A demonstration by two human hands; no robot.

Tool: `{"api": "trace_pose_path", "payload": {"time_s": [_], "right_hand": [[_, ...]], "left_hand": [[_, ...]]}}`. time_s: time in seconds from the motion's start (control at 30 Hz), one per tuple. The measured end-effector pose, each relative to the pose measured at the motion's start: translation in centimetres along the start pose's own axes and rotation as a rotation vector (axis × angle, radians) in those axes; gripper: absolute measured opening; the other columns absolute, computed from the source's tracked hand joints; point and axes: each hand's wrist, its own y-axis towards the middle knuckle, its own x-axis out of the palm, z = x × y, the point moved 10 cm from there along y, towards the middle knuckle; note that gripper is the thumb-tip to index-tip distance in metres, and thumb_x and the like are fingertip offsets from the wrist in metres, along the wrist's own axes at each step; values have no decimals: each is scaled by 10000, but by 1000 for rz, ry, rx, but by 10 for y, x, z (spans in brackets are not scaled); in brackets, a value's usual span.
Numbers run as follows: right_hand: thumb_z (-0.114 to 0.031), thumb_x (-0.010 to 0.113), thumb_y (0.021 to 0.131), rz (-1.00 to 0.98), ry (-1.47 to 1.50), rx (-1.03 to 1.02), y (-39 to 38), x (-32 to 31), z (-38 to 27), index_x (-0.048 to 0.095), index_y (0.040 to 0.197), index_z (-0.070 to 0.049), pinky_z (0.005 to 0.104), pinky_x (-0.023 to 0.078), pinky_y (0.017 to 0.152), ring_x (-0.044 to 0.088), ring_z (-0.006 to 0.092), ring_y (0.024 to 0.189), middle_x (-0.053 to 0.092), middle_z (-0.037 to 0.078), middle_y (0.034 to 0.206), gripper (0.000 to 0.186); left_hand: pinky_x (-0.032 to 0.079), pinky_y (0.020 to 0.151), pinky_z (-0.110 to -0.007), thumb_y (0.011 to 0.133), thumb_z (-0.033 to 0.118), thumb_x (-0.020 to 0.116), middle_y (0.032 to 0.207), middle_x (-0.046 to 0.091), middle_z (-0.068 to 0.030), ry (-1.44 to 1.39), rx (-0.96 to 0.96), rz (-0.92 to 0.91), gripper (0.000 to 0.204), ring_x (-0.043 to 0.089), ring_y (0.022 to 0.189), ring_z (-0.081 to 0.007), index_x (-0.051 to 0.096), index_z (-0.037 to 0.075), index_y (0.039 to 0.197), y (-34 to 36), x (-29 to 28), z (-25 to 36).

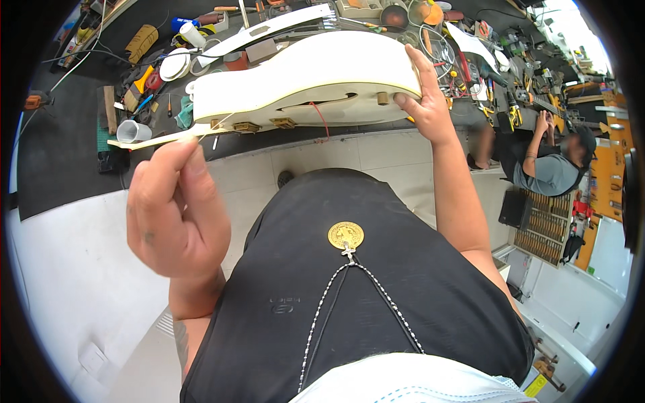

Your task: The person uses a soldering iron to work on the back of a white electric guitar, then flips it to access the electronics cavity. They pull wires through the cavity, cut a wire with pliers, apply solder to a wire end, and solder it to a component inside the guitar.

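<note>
- Cream-white, curved hollow guitar [322, 67] is resting on its side along the front edge of the black tabletop [60, 168].
- My right grip [430, 111] is holding its rounded right end, thumb lying on the slotted face.
- My left grip [176, 215] is pinching what I am reading as a thin, pale strand [216, 125], near the guitar's neck.
- Thin red wire [322, 115] is dangling by the long sound slot [316, 99].

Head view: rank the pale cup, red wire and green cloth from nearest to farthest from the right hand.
1. Red wire: left of the right hand, by the instrument body.
2. Green cloth: farther left.
3. Pale cup: farthest left.
</note>
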Motion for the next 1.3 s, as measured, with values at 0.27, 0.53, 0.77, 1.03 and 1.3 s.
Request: {"api": "trace_pose_path", "payload": {"time_s": [0.27, 0.53, 0.77, 1.03, 1.3], "right_hand": [[-336, 841, 884, 3, 11, -6, 0, 1, -2, 459, 1673, -119, 457, 300, 1297, 387, 334, 1572, 451, 154, 1679, 903], [-356, 833, 885, -6, 12, 1, 2, 1, 0, 460, 1673, -121, 461, 296, 1301, 380, 346, 1580, 447, 159, 1685, 902], [-364, 833, 891, -2, 3, -4, 2, 0, 1, 455, 1676, -119, 462, 290, 1304, 374, 346, 1584, 444, 168, 1687, 905], [-368, 838, 894, 1, 28, 6, 1, 1, 1, 460, 1674, -117, 458, 288, 1304, 374, 340, 1582, 447, 168, 1681, 903], [-385, 836, 889, -1, 36, 2, 2, 1, -1, 461, 1674, -127, 466, 284, 1305, 370, 346, 1585, 446, 167, 1684, 907]], "left_hand": [[422, 593, -202, 1032, -73, 698, 963, 719, -86, -12, -110, 90, 145, 542, 693, -76, 696, -72, 1177, 1, -35, -8], [417, 603, -201, 1035, -66, 690, 936, 692, -80, -6, -117, 218, 140, 526, 701, -76, 706, -65, 1174, -10, -57, -8], [401, 578, -225, 1003, -70, 725, 898, 698, -87, -72, -150, 75, 159, 525, 681, -96, 720, -38, 1159, -13, -44, -7], [495, 579, -334, 902, -54, 811, 850, 723, -101, -98, 29, -133, 197, 584, 625, -213, 755, 8, 1080, -9, 34, -3], [563, 667, -356, 930, -30, 787, 887, 754, -151, -179, -16, -291, 163, 708, 717, -282, 759, 2, 1087, -29, 117, -7]]}}
